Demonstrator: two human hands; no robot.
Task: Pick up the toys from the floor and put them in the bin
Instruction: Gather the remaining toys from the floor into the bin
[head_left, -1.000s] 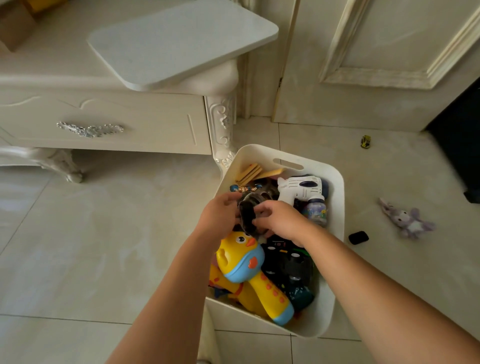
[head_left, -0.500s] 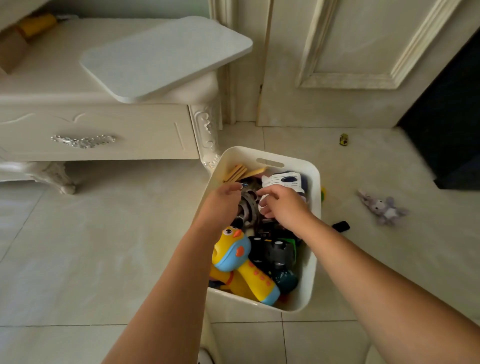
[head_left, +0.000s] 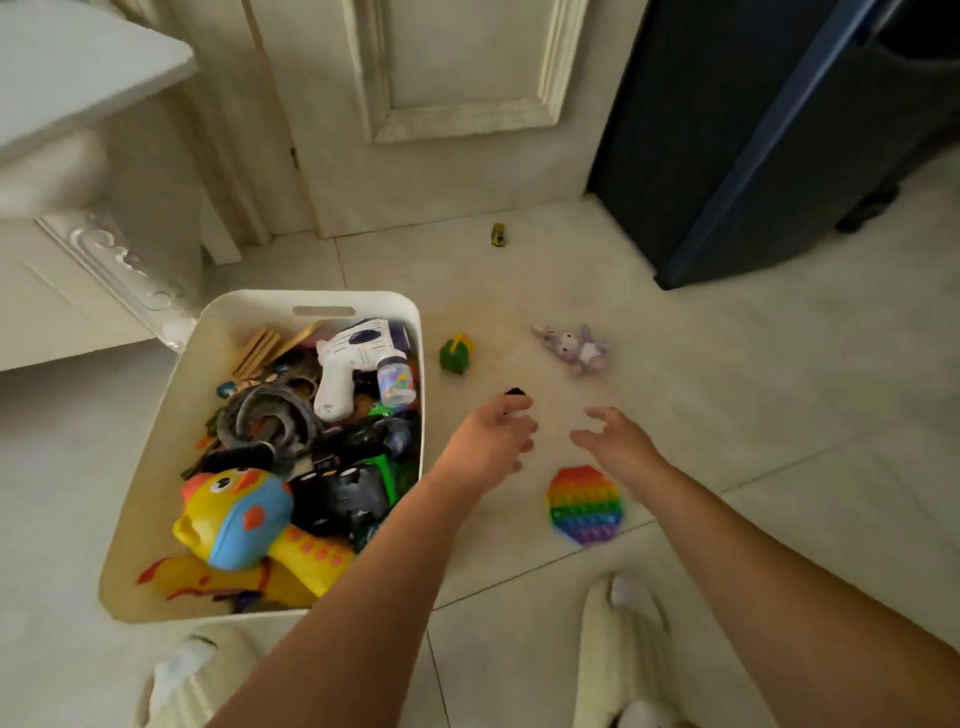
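The white bin stands on the floor at the left, full of toys: a yellow duck toy, a white toy gun, a grey ring track. Right of the bin my left hand hovers with fingers loosely apart, its fingertips over a small black toy that it partly hides. My right hand is open and empty above a rainbow pop toy. Also on the floor lie a green and yellow toy, a purple plush and a tiny yellow car.
A cream cabinet with a carved leg stands left of the bin. A cream door is behind, and a dark blue container stands at the back right. My feet in pale slippers are at the bottom.
Both hands have left the bin and the grey ring track stays inside it. They moved right, over the floor toys. The view swung right, bringing the rainbow toy into sight.
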